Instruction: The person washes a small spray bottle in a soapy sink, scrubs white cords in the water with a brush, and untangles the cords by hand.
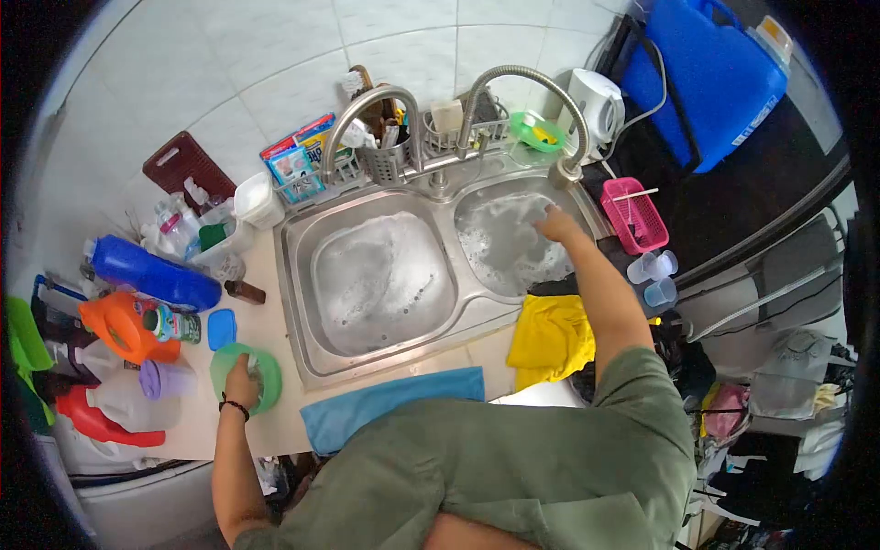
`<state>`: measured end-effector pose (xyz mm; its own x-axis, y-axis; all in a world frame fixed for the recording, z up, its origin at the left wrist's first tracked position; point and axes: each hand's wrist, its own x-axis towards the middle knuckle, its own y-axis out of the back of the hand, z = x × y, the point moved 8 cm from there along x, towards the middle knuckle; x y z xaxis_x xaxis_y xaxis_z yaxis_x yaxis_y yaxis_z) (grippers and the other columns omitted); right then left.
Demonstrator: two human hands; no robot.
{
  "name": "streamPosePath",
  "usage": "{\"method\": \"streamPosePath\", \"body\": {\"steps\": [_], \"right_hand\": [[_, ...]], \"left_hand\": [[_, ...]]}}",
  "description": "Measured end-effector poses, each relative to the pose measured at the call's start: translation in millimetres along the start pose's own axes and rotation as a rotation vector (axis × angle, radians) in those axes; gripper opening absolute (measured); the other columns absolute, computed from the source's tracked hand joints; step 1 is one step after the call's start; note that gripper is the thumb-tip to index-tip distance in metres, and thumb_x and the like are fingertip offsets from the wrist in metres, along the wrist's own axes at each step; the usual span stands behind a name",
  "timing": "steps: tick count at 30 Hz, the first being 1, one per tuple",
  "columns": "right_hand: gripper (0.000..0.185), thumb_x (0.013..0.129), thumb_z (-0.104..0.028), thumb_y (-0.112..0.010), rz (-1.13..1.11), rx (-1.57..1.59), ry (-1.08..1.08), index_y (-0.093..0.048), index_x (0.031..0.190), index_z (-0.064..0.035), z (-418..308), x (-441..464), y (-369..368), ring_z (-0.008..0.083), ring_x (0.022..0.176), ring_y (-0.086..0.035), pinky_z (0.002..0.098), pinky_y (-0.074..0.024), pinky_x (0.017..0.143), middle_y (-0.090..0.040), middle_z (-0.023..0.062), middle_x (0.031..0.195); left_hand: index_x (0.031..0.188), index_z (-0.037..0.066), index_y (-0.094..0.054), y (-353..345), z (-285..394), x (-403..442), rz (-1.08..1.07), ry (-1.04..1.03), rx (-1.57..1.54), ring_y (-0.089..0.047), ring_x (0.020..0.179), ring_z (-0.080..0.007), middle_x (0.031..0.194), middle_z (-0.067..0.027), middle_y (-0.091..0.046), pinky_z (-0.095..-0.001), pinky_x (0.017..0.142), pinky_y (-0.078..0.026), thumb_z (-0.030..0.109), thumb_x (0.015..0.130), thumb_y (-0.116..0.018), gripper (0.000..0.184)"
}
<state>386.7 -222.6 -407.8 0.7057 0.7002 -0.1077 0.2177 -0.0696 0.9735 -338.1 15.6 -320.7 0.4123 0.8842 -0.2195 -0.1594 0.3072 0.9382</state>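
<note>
My left hand point(242, 385) reaches into a light green bowl point(272, 376) on the counter, left of the sink. Its fingers look curled, and what they hold, if anything, is hard to make out. Over the right basin point(486, 220) of the steel sink is my right hand point(555, 225), close to the soapy water. Its fingertips are too small and unclear to read. White suds float in that basin. The left basin point(385, 284) also has foamy water in it. A blue lid point(221, 329) lies just behind the green bowl.
Two curved faucets, one being a flexible hose spout point(527, 71), arch over the sink. Bottles and an orange jug point(128, 325) crowd the left. A blue cloth point(394, 403) and a yellow cloth point(552, 341) lie along the front edge. A pink basket point(632, 220) and plastic cups point(660, 291) stand right.
</note>
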Motion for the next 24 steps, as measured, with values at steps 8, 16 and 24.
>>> {"method": "streamPosePath", "body": {"steps": [8, 16, 24], "right_hand": [[0.045, 0.079, -0.034, -0.066, -0.471, 0.618, -0.287, -0.059, 0.108, -0.0011, -13, 19, -87, 0.0250, 0.067, -0.063, 0.0428, -0.0495, 0.051, -0.063, 0.0150, 0.086], [0.037, 0.078, -0.028, -0.061, 0.589, 0.300, 0.158, -0.053, 0.105, -0.0036, 8, 23, 128, 0.0380, 0.097, -0.056, 0.0437, -0.0475, 0.081, -0.054, 0.0215, 0.108], [0.026, 0.080, -0.018, -0.054, 0.580, -0.338, -0.044, -0.057, 0.104, -0.0079, 42, 32, 159, 0.0333, 0.087, -0.063, 0.0447, -0.0516, 0.075, -0.058, 0.0144, 0.107]], "left_hand": [[0.089, -0.004, -0.061, 6, -34, 5, 0.006, 0.382, -0.216, -0.061, 0.070, -0.0289, 0.075, -0.0172, -0.063, -0.0383, 0.064, -0.046, 0.032, 0.090, -0.053, 0.037], [0.105, -0.003, -0.056, 7, -17, -4, 0.244, 0.050, -0.290, -0.060, 0.066, -0.0258, 0.075, -0.0146, -0.062, -0.0363, 0.063, -0.048, 0.011, 0.089, -0.046, 0.023], [0.091, -0.004, -0.062, -2, -12, 1, -0.014, 0.288, 0.033, -0.058, 0.090, -0.0445, 0.091, -0.0292, -0.061, -0.0474, 0.079, -0.045, 0.046, 0.091, -0.039, 0.056]]}}
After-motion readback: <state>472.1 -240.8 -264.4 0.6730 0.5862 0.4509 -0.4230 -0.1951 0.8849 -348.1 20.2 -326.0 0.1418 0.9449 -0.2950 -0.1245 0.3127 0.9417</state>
